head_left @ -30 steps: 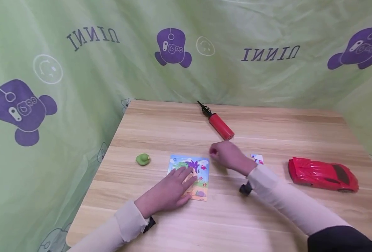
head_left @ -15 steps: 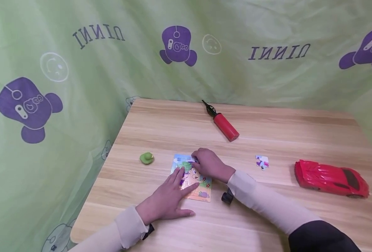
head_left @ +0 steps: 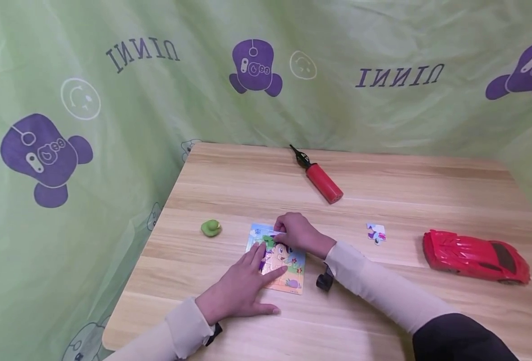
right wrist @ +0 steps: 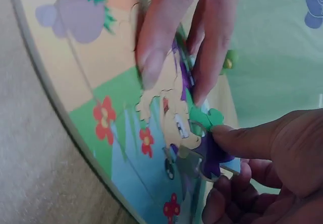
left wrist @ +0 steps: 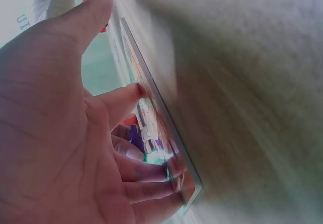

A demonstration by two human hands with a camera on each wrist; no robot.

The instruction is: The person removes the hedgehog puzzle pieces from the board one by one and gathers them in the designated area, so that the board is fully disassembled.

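Observation:
A colourful picture puzzle board (head_left: pixel 288 273) lies flat on the wooden table (head_left: pixel 383 311), near its front. My left hand (head_left: pixel 252 273) rests on the board's left part with straight fingers (right wrist: pixel 161 42) pressing down; the left wrist view shows that palm (left wrist: pixel 75 133) over the board's edge (left wrist: pixel 174 148). My right hand (head_left: pixel 281 231) is at the board's top edge. It pinches a purple puzzle piece (right wrist: pixel 214 158) between thumb and fingers and holds it against the picture (right wrist: pixel 101 82). A second loose piece (head_left: pixel 376 232) lies on the table to the right.
A red toy car (head_left: pixel 475 256) stands at the right. A red hand pump (head_left: pixel 322 180) lies behind the board, and a small green duck (head_left: pixel 211 228) sits left of it. Green printed cloth (head_left: pixel 112 125) hangs around the table on the left and back.
My right hand came from the right of the board to its top edge with a puzzle piece. The left hand stayed on the board.

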